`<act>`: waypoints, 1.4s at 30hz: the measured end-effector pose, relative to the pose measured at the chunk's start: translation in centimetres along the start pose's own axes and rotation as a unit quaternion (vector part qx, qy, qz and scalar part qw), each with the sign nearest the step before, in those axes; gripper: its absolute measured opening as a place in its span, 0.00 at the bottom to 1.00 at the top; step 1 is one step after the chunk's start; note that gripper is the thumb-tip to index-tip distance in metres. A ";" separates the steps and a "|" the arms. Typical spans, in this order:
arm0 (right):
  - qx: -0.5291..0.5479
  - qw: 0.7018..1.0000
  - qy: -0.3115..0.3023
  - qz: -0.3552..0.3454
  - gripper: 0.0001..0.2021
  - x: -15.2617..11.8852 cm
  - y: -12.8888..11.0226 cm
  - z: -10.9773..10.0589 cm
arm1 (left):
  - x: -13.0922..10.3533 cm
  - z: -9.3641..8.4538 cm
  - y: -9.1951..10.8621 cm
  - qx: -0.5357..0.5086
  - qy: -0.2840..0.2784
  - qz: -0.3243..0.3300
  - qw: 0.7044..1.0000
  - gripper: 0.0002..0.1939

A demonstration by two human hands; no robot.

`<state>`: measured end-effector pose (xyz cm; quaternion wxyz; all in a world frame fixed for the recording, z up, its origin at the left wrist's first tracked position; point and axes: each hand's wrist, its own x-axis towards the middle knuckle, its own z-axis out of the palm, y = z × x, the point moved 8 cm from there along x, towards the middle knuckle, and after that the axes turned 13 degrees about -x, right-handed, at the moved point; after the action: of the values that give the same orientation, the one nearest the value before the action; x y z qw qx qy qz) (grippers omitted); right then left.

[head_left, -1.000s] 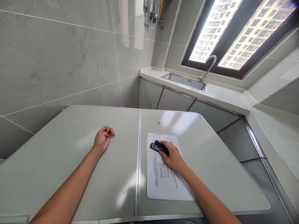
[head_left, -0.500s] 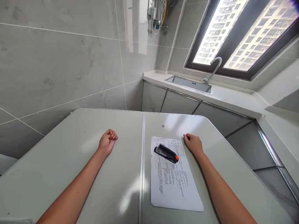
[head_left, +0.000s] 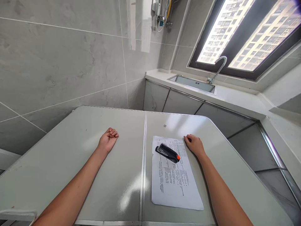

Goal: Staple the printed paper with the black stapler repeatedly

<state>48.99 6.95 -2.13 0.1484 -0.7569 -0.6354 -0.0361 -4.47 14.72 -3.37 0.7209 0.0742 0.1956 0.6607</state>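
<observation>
My left hand (head_left: 108, 139) rests on the left half of the pale folding table (head_left: 127, 157), fingers curled in, with nothing visible in it. On the right half, my right hand (head_left: 194, 144) lies with its fingers curled, beside the upper right edge of a printed paper (head_left: 176, 197); whatever its fingers may hold is hidden. A black stapler (head_left: 167, 153) with an orange tip lies slantwise on the upper part of the paper, touched by neither hand. Some tiny staples (head_left: 165, 126) sit on the table above the paper.
A metal seam (head_left: 143, 166) divides the table. Beyond its far right edge stands a white counter (head_left: 235, 95) with a sink (head_left: 191, 83) and faucet (head_left: 218, 69) under a window. A grey tiled wall (head_left: 63, 62) borders the far left.
The view has shifted slightly, bringing the table's near edge into sight. My left hand's fingers have loosened a little. The stapler and paper lie as before.
</observation>
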 end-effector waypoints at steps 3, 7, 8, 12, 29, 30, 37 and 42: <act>-0.002 1.000 -0.001 0.002 0.21 0.0 0.0 0.1 | 0.0 0.2 -0.1 0.010 -0.002 -0.001 1.000 0.17; -0.012 1.000 -0.006 0.006 0.20 0.1 0.0 0.2 | -0.1 0.3 -0.1 0.021 0.002 0.000 1.000 0.17; -0.011 1.000 -0.006 0.005 0.20 0.1 0.0 0.2 | -0.1 0.3 -0.1 0.023 0.003 0.000 1.000 0.17; 0.000 1.000 -0.003 0.000 0.21 0.0 0.0 0.2 | -0.2 0.5 -0.2 0.027 0.005 0.001 1.000 0.17; 0.148 0.930 -0.122 -0.313 0.21 -4.3 -15.9 -0.3 | -0.2 0.5 -0.3 0.044 -0.002 0.003 0.999 0.15; 0.144 0.920 -0.142 -0.336 0.22 -4.9 -17.0 -0.1 | -0.1 0.5 -0.3 0.047 -0.003 0.004 0.999 0.15; 0.167 0.861 -0.172 -0.449 0.25 -8.3 -21.5 -1.0 | -0.2 0.5 -0.2 0.073 0.001 0.026 0.997 0.16; 0.158 0.839 -0.164 -0.494 0.26 -9.4 -23.3 -0.8 | -0.3 0.7 -0.3 0.079 0.001 0.028 0.996 0.16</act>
<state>24.63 1.26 0.54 0.1220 -0.3038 -0.9372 0.1205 -3.97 14.49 -2.72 0.6938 0.1361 0.2457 0.6632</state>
